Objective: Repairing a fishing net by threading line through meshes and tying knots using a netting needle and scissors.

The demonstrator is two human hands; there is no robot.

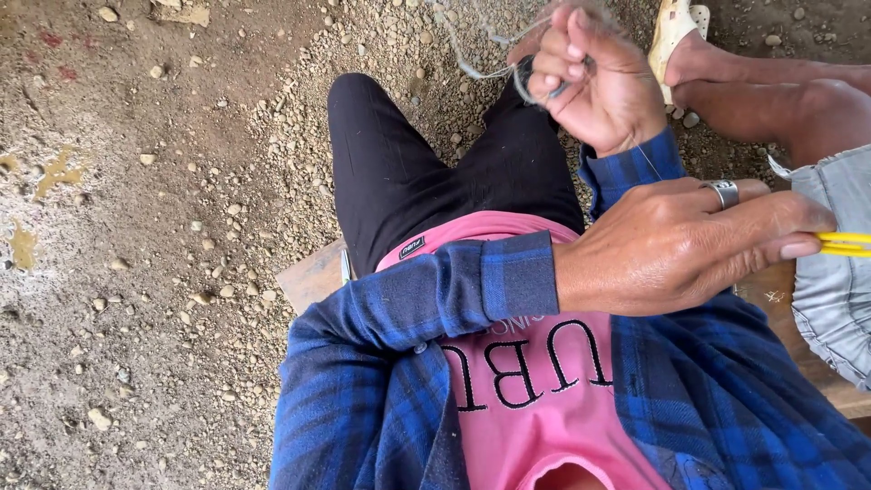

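Nearest, the left hand (680, 245) crosses over the blue plaid shirt (408, 308), its fingers (798, 243) pinched together on a thin yellow strip (846, 243) that runs out of the right edge of the view; a ring (724, 192) sits on one finger. Beyond it, above the knee of the black trousers (408, 163), the right hand (594, 77) is curled shut, fingers clamped on a small dark loop with pale thread (481, 65) trailing up and away over the gravel floor (181, 227). Judged from its look, the strip is light, narrow and springy, likely smooth; a pinch close to the working end seems the sound hold. The thread appears soft, limp and prone to tangle. Farther off, another person's bare leg (780, 91) and pale sandal (671, 32) lie at upper right.
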